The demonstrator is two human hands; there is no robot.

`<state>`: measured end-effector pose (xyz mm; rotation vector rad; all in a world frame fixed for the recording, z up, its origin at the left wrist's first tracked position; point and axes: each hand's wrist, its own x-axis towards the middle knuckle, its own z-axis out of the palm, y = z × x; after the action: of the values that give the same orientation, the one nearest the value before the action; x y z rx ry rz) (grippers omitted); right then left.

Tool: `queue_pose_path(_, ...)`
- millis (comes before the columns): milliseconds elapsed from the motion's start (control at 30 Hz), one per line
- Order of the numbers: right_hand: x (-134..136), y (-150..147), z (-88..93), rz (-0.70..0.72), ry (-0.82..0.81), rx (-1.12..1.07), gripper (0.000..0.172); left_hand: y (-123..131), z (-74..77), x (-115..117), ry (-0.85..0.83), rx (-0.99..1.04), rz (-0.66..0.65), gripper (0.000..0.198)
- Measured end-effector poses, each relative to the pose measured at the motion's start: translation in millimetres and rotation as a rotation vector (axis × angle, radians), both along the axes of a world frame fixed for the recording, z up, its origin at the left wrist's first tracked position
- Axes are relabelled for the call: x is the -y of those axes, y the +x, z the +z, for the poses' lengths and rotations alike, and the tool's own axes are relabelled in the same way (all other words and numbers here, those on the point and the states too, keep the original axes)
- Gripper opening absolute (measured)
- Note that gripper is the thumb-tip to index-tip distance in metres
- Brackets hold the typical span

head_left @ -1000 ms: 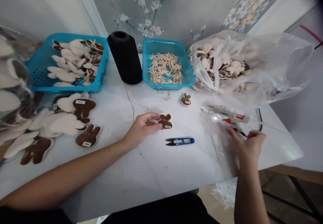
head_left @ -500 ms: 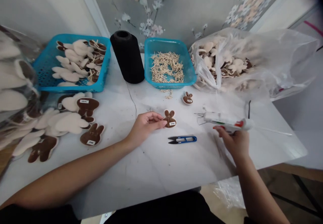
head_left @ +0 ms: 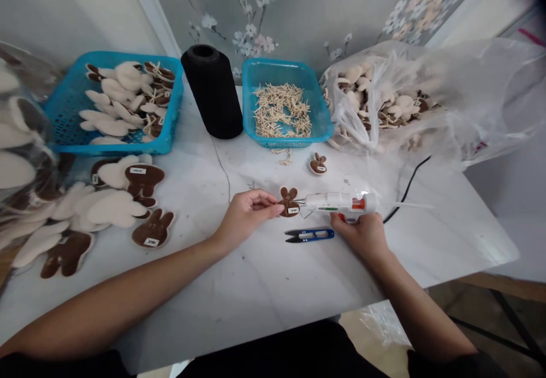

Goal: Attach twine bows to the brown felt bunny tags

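Between thumb and fingers, my left hand (head_left: 249, 216) pinches the left edge of a small brown bunny-shaped patch (head_left: 289, 202) with a white label. My right hand (head_left: 364, 231) grips a white hot glue gun (head_left: 336, 201) by its handle. The gun's metal nozzle points left and reaches the middle of the patch, below the ears; whether it touches I cannot tell. A glue stick sticks out of the gun's back end. Blue thread snips (head_left: 309, 235) lie just below the patch. Another small bunny patch (head_left: 318, 163) lies above the gun.
Bunny pieces (head_left: 153, 228) are piled at the left, beside a blue basket (head_left: 166, 145) of more. A black thread cone (head_left: 215, 94) stands next to a blue tray (head_left: 288, 141) of short cream cord pieces. A plastic bag (head_left: 426, 99) of pieces lies right. A black cord (head_left: 407, 187) trails behind the gun.
My right hand has brought the glue gun left, so its nozzle is now at the bunny patch. My left hand keeps its pinch on the patch, nearly still.
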<state>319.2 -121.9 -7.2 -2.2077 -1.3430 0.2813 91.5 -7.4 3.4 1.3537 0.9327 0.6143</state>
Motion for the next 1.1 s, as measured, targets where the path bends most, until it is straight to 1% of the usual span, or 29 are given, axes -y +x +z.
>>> queue_pose_path(167, -0.2, -0.7, 1.3, -0.012, -0.023, -0.012, 0.044, 1.0, 1.9, 0.8, -0.007, 0.005, 0.008, 0.019)
queue_pose_path(333, 0.6, -0.5, 2.2, 0.006, -0.034, -0.020, 0.038, 2.1, 3.2, 1.0, -0.022, 0.014, 0.009, 0.018)
queue_pose_path(433, 1.2, 0.0, 1.9, 0.002, -0.053, -0.022, 0.040, 2.9, 3.9, 1.0, -0.024, 0.016, 0.011, 0.018)
queue_pose_path(833, 1.9, 0.6, -0.9, 0.035, -0.025, 0.002, 0.037, 3.0, 6.3, 1.2, -0.033, 0.000, 0.019, 0.019)
queue_pose_path(1000, 5.2, 3.9, -0.4, 0.018, -0.035, 0.083, 0.037, 1.7, 2.4, 0.0, -0.051, 0.039, 0.051, 0.018)
queue_pose_path(1100, 11.7, 13.8, 2.2, -0.022, -0.016, 0.137, 0.036, 1.4, 0.5, -0.8, -0.089, 0.066, 0.083, 0.019)
